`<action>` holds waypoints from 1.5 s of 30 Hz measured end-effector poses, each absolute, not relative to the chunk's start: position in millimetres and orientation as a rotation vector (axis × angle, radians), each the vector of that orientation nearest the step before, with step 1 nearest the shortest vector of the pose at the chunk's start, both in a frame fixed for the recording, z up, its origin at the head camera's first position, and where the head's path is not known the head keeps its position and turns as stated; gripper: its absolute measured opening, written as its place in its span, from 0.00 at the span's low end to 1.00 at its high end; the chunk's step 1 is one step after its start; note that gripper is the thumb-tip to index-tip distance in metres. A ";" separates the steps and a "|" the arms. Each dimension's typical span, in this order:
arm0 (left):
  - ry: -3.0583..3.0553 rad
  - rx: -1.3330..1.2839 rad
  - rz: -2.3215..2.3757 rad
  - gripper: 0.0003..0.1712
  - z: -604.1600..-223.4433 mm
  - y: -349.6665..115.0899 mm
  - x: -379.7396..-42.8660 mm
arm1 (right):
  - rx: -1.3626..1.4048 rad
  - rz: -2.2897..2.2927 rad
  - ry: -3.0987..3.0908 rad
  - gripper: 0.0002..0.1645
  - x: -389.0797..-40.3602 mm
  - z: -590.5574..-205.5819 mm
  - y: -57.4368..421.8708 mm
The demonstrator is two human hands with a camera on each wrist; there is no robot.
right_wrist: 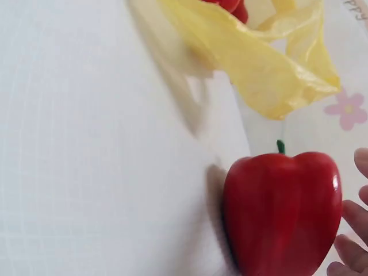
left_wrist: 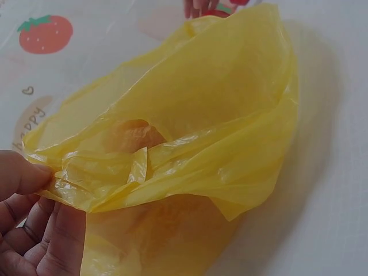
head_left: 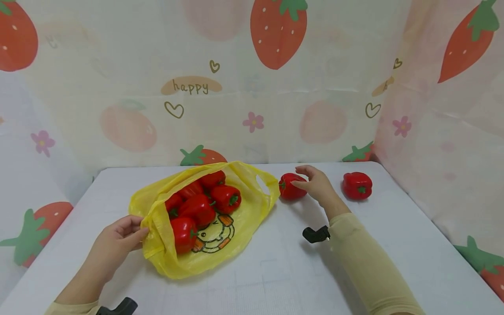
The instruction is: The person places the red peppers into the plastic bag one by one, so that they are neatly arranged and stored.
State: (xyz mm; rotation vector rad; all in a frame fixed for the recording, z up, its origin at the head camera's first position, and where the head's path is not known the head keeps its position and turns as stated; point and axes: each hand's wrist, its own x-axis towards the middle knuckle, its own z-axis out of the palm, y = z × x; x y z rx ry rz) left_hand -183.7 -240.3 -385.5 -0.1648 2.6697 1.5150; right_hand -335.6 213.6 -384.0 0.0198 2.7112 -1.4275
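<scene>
At the left, my left hand (head_left: 118, 238) pinches the rim of a yellow plastic bag (head_left: 248, 236) between thumb and fingers. The left wrist view shows the thumb pressed on the bag's folded edge (left_wrist: 92, 190). Inside the bag lie several red bell peppers (head_left: 197, 209). My right hand (head_left: 316, 188) is spread beside a red bell pepper (head_left: 289, 190) lying on the table near the bag's handle. In the right wrist view its fingers (right_wrist: 356, 218) are straight or slightly bent, close to that pepper's side; whether they touch it I cannot tell.
Another red bell pepper (head_left: 357, 186) sits on the white table (head_left: 275, 271) to the right of my right hand. Behind the table hangs a strawberry-printed cloth (head_left: 252, 87). Black camera mounts (head_left: 316, 234) stick out from both wrists.
</scene>
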 end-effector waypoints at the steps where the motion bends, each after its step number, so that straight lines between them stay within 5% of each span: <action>1: 2.671 -0.163 1.516 0.26 -385.6 -240.7 -183.7 | 0.024 -1.412 2.715 0.34 -337.2 -385.6 213.8; 45: 2.682 -0.127 1.546 0.26 -385.6 -243.1 -184.6 | 0.120 -1.289 2.715 0.44 -344.2 -421.8 213.7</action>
